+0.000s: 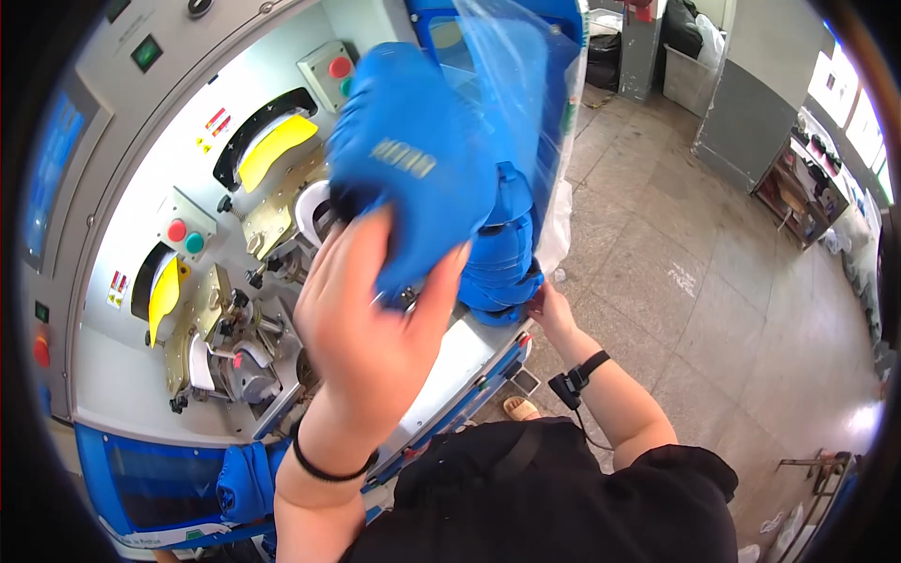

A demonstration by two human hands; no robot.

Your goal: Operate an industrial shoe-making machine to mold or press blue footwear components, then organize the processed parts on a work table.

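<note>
Raised in front of the machine, my left hand (361, 310) grips a blue shoe upper (413, 159) by its lower end. The thumb is on one side and the fingers on the other; gold lettering marks the surface. The upper is slightly smeared by motion. Behind it, a pile of similar blue shoe uppers (499, 267) is stacked on the machine's ledge. My right hand (554, 311) holds the outer edge of that pile near its bottom, its fingertips partly hidden by the blue material.
The white machine bay (122, 375) holds metal clamping fixtures (211, 324), yellow curved pads (277, 155) and red and green push buttons (186, 233). More blue pieces (244, 483) hang at the lower left. Clear plastic sheeting (511, 75) drapes beside the pile. Tiled floor (648, 244) extends right.
</note>
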